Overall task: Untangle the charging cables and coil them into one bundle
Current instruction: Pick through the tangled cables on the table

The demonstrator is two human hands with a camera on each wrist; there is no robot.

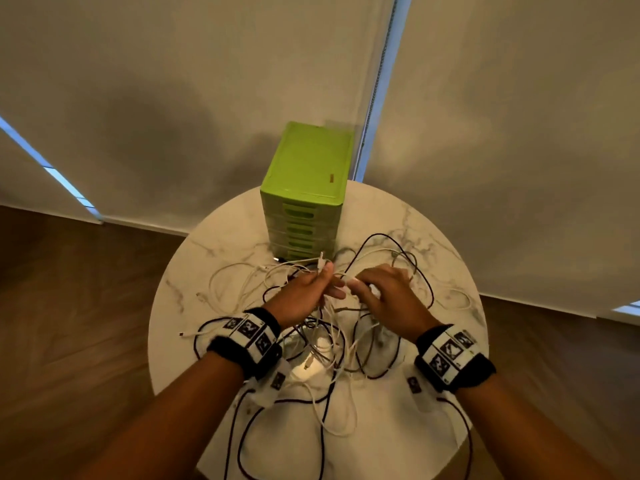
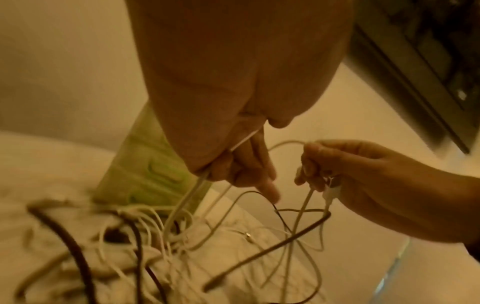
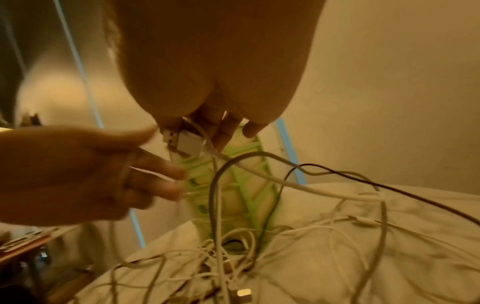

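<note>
left hand (image 1: 304, 294): pinches white cable, its plug tip pointing up toward green drawer unit (image 1: 306, 188) | right hand (image 1: 388, 292): grips white USB plug (image 3: 185, 144) | cables (image 1: 322, 344): tangled on table (image 1: 207, 251), in front of the unit

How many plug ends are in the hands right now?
2. A white USB plug is pinched in the right hand; a small white plug sticks up from the left hand, in front of the green drawer unit. Others may be hidden in the palms.
</note>
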